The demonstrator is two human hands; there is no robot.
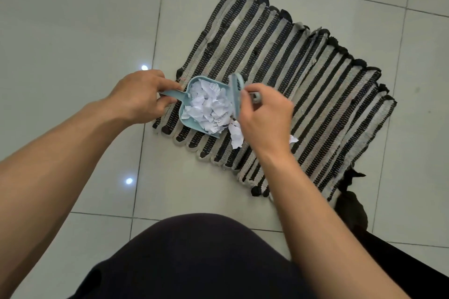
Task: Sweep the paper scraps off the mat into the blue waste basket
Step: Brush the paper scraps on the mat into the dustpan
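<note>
A black-and-beige striped mat (303, 85) lies on the tiled floor. On its near left corner sits a small light-blue dustpan (192, 87) heaped with white paper scraps (209, 107). My left hand (138, 97) grips the dustpan's handle. My right hand (264, 119) holds a small light-blue brush (236, 94) upright at the pan's open edge. Two loose scraps (236, 135) lie on the mat just outside the pan, one partly hidden beside my right wrist. The blue waste basket is not in view.
Pale glossy floor tiles (73, 19) surround the mat on every side. My dark-clothed legs (206, 257) fill the bottom of the view. A dark fabric piece (351, 209) lies at the mat's near right corner.
</note>
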